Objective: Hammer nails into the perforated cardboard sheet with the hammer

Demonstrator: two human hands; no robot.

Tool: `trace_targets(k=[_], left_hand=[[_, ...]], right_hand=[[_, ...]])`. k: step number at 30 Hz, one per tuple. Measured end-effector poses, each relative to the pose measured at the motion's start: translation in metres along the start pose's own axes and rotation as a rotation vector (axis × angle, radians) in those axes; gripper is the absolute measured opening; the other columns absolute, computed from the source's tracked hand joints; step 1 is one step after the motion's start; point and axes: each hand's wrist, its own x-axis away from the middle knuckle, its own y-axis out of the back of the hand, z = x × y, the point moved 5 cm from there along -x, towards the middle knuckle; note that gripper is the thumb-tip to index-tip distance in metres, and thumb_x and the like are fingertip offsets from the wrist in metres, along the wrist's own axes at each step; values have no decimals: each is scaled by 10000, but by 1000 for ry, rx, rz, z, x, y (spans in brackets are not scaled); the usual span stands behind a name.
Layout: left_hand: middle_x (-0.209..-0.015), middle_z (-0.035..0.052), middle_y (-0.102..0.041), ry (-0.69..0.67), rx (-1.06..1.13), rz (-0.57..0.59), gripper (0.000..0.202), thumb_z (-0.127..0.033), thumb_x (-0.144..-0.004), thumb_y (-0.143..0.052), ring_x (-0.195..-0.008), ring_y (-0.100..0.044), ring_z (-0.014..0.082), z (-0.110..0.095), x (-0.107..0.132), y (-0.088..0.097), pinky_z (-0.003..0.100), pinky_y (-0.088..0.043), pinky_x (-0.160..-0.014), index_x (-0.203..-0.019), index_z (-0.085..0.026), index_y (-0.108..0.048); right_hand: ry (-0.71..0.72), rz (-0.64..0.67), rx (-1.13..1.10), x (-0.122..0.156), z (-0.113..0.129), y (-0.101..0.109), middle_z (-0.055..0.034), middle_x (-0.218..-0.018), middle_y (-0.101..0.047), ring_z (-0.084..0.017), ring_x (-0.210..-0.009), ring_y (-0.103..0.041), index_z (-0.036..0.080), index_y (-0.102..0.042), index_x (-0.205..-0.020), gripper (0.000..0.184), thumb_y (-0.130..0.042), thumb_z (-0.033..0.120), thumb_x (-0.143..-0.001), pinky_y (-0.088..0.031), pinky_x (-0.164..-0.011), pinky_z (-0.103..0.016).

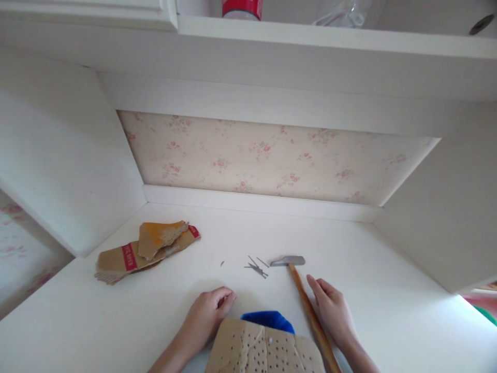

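Note:
My left hand [212, 313] rests on the white tabletop in a loose fist, with nothing visible in it. To its right, a piece of brown cardboard [248, 349] punched with many small holes stands at the bottom edge of the view. A blue object [267, 319] shows behind the cardboard's top edge; most of it is hidden. My right hand [333, 309], fingers curled in, lies just right of a hammer [306, 300] with a wooden handle and grey metal head. No grip on the handle is visible. Several thin nails [257, 267] lie scattered left of the hammer head.
Torn cardboard pieces [155, 248] with red print lie at the left on the white table [334, 238]. A tiny brown scrap [222, 263] is near the nails. White side panels and an overhead shelf [295, 36] enclose the table; a red can [243, 8] stands above.

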Motion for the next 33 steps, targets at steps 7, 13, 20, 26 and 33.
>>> trace_targets(k=[7,13,20,26,33], left_hand=[[-698,9,-677,-2,-4,19,377,-425,-925,-423,-645,-592,173,-1,0,0,245,-384,-613,-778,-196,-685],[-697,5,-663,6,-8,28,371,-434,-921,-417,-645,-577,172,-2,2,0,252,-362,-608,-771,-202,-665],[-567,-41,-463,44,-32,10,430,-507,-929,-368,-567,-463,147,3,-1,-3,262,-279,-566,-626,-214,-455],[-554,-53,-416,57,-18,8,482,-572,-941,-325,-562,-424,139,-1,1,-1,273,-253,-565,-615,-222,-376],[-534,-58,-367,84,-4,15,514,-609,-935,-321,-556,-384,137,4,-3,-2,280,-234,-557,-597,-222,-340]], right_hand=[[17,9,-9,1,5,0,84,-535,-308,-138,-554,-350,242,-407,-562,496,-490,646,-838,-284,-542,-286],[18,41,-39,2,3,-3,87,-546,-302,-135,-561,-334,242,-400,-576,499,-499,656,-837,-272,-542,-285],[21,-53,-146,1,-2,6,86,-568,-296,-131,-577,-318,233,-414,-582,493,-516,624,-865,-270,-555,-281],[55,-39,-427,20,1,6,92,-568,-278,-118,-557,-257,233,-403,-586,469,-627,553,-845,-220,-521,-280],[44,398,-428,49,26,-13,98,-505,-288,-96,-497,-201,234,-401,-592,509,-515,645,-870,-135,-489,-292]])
